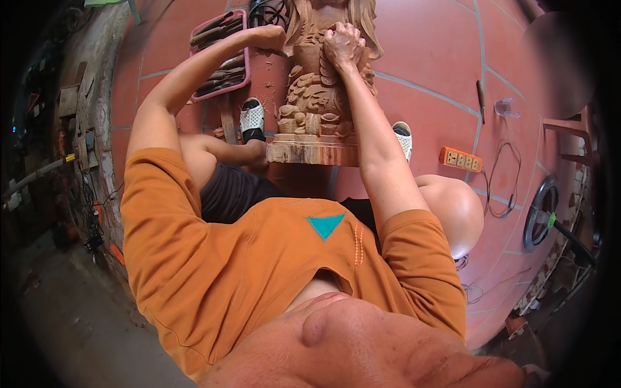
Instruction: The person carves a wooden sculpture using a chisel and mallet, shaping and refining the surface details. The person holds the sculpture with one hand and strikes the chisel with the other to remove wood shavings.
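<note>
A large carved wooden statue (pixel 309 94) with a flat base lies lengthwise on the floor in front of me, its far end cut off by the upper edge. My left hand (pixel 268 37) is closed against the statue's left side, and its fingertips are hidden. Over the carving's upper right part, my right hand (pixel 344 46) is curled, knuckles up, with its fingers bent down onto the wood. What either hand grips, if anything, does not show. Left of the statue stands a pink basket (pixel 246 68) filled with wooden-handled carving tools (pixel 223 74).
Wood chips lie on the red tiled floor (pixel 420 103) beside the basket. To the right are a slim dark tool (pixel 480 101), a clear plastic cup (pixel 507 108), an orange power strip (pixel 460 159) with a cord, a stool (pixel 569 132) and a black wheel (pixel 542 212).
</note>
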Demonstrator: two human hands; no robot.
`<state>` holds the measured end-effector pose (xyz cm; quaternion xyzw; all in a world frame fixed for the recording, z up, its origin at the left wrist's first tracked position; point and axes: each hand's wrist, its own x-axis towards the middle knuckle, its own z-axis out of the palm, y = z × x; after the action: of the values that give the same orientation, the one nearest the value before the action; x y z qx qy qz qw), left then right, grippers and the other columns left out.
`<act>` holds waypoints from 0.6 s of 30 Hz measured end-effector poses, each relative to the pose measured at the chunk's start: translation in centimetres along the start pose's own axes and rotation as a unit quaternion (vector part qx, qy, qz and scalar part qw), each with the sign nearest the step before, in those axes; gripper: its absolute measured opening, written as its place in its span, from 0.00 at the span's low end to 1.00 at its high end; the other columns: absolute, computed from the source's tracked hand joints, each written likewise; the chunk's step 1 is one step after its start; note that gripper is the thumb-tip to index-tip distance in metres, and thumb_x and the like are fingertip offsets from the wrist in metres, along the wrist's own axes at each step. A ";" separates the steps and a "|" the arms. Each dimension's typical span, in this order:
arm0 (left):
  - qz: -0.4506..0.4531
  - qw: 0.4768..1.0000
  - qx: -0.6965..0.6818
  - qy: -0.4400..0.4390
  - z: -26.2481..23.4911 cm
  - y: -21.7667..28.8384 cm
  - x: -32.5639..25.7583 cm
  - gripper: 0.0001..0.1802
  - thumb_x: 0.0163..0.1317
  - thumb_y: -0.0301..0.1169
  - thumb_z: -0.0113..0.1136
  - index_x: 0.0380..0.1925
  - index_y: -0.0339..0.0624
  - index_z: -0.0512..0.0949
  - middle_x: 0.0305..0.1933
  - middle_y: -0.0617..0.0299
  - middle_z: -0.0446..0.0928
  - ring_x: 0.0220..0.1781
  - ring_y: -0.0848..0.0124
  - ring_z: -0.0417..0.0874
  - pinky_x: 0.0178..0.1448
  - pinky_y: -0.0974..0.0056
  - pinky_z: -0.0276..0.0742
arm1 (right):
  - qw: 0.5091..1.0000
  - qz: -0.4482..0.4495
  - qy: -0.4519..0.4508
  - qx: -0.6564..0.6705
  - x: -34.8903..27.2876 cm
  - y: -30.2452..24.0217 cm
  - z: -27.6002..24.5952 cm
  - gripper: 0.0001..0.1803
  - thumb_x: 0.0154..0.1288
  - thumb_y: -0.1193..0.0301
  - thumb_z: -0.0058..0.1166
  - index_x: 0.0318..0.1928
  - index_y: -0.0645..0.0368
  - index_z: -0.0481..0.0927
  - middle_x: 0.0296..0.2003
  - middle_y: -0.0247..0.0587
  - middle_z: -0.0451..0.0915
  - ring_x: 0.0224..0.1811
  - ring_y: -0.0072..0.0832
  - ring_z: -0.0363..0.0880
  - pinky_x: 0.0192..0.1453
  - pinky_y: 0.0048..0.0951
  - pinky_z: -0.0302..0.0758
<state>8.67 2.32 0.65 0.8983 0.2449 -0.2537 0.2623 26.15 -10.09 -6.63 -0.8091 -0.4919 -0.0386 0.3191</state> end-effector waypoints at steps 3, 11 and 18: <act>-0.012 0.990 -0.040 0.132 2.6 -5.9 1.4 0.14 0.57 0.31 0.58 0.16 0.34 0.76 0.11 0.59 0.73 0.12 0.70 0.76 0.16 0.64 0.70 | 1.000 -0.016 0.005 0.015 0.1 -1.6 0.6 0.14 0.55 0.62 0.48 0.36 0.57 0.81 0.40 0.44 0.80 0.47 0.40 0.77 0.49 0.48 0.70; -0.065 0.981 -0.055 0.177 2.6 -2.1 0.7 0.08 0.57 0.29 0.55 0.24 0.35 0.76 0.16 0.55 0.75 0.16 0.68 0.78 0.18 0.62 0.71 | 1.000 -0.010 -0.010 0.003 0.2 -0.8 0.1 0.14 0.56 0.62 0.48 0.36 0.56 0.81 0.40 0.44 0.79 0.47 0.40 0.77 0.49 0.48 0.70; -0.041 0.994 -0.103 -0.015 0.6 -1.6 -0.4 0.09 0.54 0.28 0.51 0.21 0.34 0.74 0.16 0.53 0.75 0.17 0.66 0.78 0.20 0.61 0.72 | 1.000 -0.010 -0.008 -0.007 0.3 -1.4 0.0 0.14 0.56 0.62 0.49 0.35 0.56 0.81 0.40 0.43 0.80 0.46 0.39 0.77 0.48 0.47 0.71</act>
<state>7.28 3.04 -0.12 0.8517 0.3023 -0.2512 0.3467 25.15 -9.47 -5.86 -0.8064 -0.5027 -0.0384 0.3090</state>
